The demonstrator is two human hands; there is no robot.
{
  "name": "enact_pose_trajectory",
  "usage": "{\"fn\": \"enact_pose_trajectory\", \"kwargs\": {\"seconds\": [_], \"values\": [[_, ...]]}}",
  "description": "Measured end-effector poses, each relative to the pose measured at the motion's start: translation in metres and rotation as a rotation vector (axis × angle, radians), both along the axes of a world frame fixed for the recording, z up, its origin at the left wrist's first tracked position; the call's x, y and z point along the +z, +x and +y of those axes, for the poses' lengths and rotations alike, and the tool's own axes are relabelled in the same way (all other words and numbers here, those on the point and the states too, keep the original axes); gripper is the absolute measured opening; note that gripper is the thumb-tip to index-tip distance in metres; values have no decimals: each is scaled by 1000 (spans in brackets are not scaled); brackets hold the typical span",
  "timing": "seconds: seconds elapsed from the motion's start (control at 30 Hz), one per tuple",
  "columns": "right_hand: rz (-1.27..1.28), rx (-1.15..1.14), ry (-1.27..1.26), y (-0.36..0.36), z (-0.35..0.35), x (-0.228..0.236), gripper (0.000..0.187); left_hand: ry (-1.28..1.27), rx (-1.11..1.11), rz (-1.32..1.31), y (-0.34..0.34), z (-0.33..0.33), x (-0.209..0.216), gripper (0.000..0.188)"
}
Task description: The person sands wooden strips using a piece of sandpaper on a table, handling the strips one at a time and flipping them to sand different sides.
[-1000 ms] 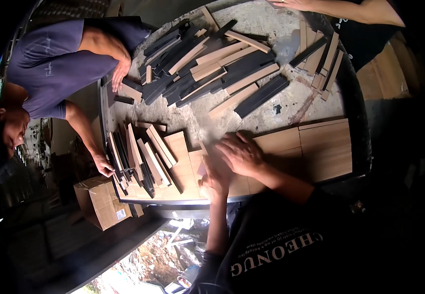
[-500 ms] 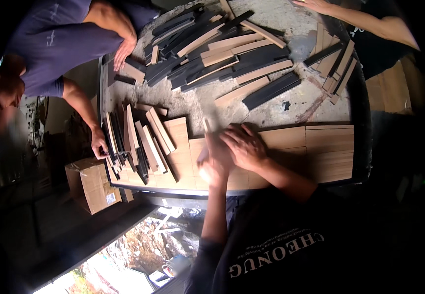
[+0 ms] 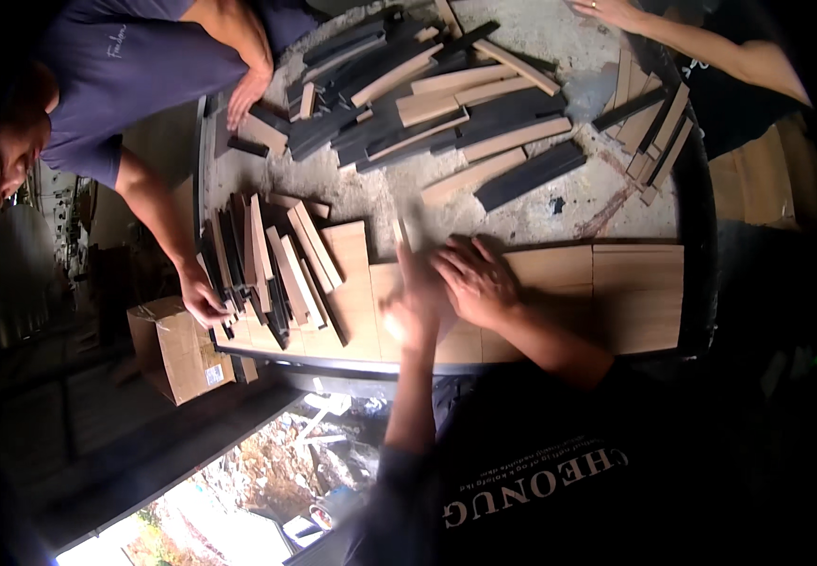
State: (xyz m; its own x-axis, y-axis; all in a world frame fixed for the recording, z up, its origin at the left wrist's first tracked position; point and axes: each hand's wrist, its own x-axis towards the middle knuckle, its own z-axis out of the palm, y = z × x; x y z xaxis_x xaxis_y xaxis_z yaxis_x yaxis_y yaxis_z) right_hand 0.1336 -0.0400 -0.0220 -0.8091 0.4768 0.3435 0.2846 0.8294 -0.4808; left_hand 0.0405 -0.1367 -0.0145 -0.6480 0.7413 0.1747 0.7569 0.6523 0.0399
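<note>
My left hand (image 3: 415,307), blurred by motion, is closed around what looks like a narrow pale wooden strip (image 3: 400,230), its end pointing away from me. Part of what it grips is too smeared to make out. Close on its right, my right hand (image 3: 474,281) lies palm down with fingers spread at the far edge of the boards. Beneath both hands runs a row of light wood boards (image 3: 545,283), set side by side along the table's near edge.
Loose black and light wood strips (image 3: 437,104) cover the table's far middle, with a smaller pile (image 3: 649,127) at right. More strips (image 3: 276,269) lie on the boards' left end, touched by a co-worker's hand (image 3: 203,300). Another person's arm (image 3: 701,42) reaches in far right. A cardboard box (image 3: 173,354) stands lower left.
The co-worker's hand at left has shifted toward the near ends of the strips. My hands keep nearly the same place, the left one still blurred. The whole view has shifted slightly.
</note>
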Motion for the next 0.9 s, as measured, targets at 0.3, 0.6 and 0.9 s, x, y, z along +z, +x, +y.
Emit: {"fn": "enact_pose_trajectory", "kwargs": {"seconds": [0.3, 0.6, 0.9], "values": [[-28, 44, -61, -2, -12, 0, 36, -318, 232, -45, -89, 34, -3, 59], [-44, 2, -41, 4, 2, 6, 37, 1650, -387, -1703, -60, -6, 154, 57], [-20, 54, -37, 4, 3, 17, 37, 1323, -483, -1251, -38, -28, 182, 33]]}}
